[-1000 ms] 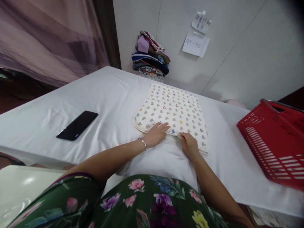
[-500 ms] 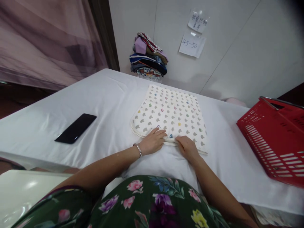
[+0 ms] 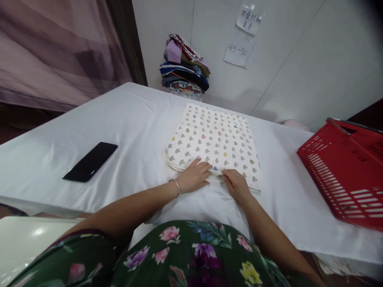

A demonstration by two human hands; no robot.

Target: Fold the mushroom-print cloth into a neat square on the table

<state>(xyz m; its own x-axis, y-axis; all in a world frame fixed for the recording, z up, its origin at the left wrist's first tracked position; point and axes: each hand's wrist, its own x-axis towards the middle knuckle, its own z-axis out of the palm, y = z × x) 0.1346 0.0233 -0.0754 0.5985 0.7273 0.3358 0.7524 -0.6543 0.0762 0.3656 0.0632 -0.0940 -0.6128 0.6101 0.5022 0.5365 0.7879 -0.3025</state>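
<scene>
Folded cloth [image 3: 217, 139], off-white with grey mushroom-like motifs and a few in red, blue, green and yellow: lies flat near the middle of the counter [image 3: 128, 119], which is draped in white fabric. Several layer edges show at its rounded near-left corner; the near-right corner is pointed.

Left hand [image 3: 194, 177]: on the near edge of the cloth, left of its middle. Grip spread, fingers laid over the top surface. Bracelet [image 3: 177, 186] at the wrist.

Right hand [image 3: 237, 185]: at the same edge, just right of the left hand, the two apart. Grip pinching the cloth's edge between thumb and forefinger; remaining fingers curled, partly hidden.

Left of the cloth, well apart: black phone-like slab [image 3: 90, 162], lying flat, set obliquely. At the right end of the counter: red basket [image 3: 333, 181] with slotted walls and a metal handle; contents not discernible.

Beyond the far edge: stack of folded textiles [image 3: 184, 69], mixed colours, near the wall [image 3: 287, 44]; its support is hidden. On the wall, two paper notes, the lower note [image 3: 236, 54] reading "45-50", the upper note [image 3: 248, 20] handwritten.

Far left: sheer pinkish curtain [image 3: 60, 48]. Nearest the camera: the person's dark green floral garment [image 3: 176, 255].
</scene>
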